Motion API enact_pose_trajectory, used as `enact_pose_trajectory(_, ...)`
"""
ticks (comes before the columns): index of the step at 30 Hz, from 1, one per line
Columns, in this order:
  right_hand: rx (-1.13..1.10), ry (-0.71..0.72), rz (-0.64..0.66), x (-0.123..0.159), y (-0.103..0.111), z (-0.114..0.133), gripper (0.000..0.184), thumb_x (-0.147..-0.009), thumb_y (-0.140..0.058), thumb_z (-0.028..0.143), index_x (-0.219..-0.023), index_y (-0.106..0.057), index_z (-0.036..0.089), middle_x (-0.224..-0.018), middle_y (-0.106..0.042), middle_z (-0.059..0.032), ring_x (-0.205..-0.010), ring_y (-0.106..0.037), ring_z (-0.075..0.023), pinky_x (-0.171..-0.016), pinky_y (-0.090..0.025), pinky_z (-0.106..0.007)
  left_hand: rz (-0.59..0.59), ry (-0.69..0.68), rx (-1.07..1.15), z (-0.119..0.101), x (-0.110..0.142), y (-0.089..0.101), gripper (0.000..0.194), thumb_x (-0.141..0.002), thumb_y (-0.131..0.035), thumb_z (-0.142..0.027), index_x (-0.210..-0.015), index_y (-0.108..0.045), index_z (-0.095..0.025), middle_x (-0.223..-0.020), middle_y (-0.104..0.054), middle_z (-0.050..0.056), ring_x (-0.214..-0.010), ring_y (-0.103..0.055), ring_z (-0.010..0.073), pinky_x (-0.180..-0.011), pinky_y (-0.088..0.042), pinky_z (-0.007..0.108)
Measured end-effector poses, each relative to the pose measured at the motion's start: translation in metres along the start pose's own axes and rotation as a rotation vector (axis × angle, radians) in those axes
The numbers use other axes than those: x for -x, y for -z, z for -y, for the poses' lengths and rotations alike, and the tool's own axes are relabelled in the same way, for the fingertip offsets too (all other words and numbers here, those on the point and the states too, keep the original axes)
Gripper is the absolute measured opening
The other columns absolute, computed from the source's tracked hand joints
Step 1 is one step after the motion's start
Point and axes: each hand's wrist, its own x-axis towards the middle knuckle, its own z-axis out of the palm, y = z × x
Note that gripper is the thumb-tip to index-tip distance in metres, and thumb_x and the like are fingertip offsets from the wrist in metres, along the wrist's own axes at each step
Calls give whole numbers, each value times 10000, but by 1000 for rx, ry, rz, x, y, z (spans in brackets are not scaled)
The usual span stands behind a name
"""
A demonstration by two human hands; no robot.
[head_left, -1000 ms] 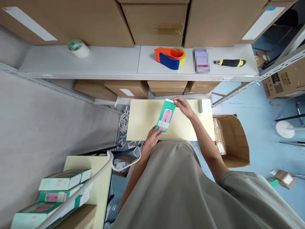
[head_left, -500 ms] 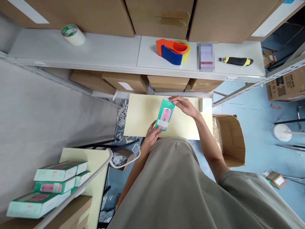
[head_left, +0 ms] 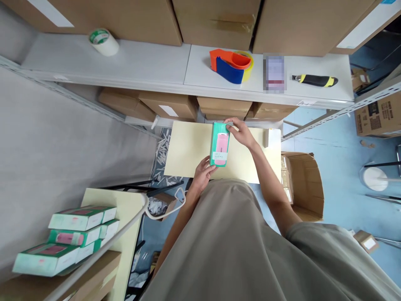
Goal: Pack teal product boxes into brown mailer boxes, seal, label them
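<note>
It looks like a packing or stock room: cardboard cartons [head_left: 216, 35], a shelf [head_left: 150, 62], a tape dispenser [head_left: 229, 71] and a utility knife [head_left: 316, 80].

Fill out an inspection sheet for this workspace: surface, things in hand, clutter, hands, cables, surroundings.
Surface: pale yellow table; small white box near its right end.
Things in hand: one green box with a pink picture.
Clutter: tape roll, orange-and-blue tape dispenser and yellow-black cutter on the grey shelf.
Hands: left hand on the green box's lower end, right hand at its upper right corner.
Cables: thin pale line beside the side table; cannot tell whether cable.
Surroundings: stacked green-and-white boxes left, open carton right.
</note>
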Motion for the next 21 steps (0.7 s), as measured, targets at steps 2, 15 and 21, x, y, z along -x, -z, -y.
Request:
enact_pose_trajectory(2,90,7,-56,0,-7,7,538,-948,-712,784,-1083,-744,264,-1237,-723,-77,-1274,-663,-288,-1200,-504,-502,-54,-62,-61,2,-1,-4,680,-663,-957,-265,-1277,-665,-264,-1419,-692,62,-1356,-675,284,-1183,-533,442)
enact_pose_trajectory(15,-193,-145,-106,2,-29,-3,579,-917,-738,766,-1214,-655,277,-1322,-700,-62,-1011,-710,-192,-812,-655,-305,-32,-52,34,-10,18,-6,481,-747,-955,-327,-1074,-609,-255,-1172,-786,34,-1252,-730,273,-1179,-553,505)
enact_pose_trajectory(21,-188,-95,-59,5,-21,-3,467,-920,-762,679,-1139,-686,274,-1269,-728,-67,-1160,-695,-227,-980,-634,-371,-131,-123,-1,0,22,-8,506,-686,-981,-314,-1066,-657,-236,-1243,-765,55,-1266,-721,284,-1123,-555,415)
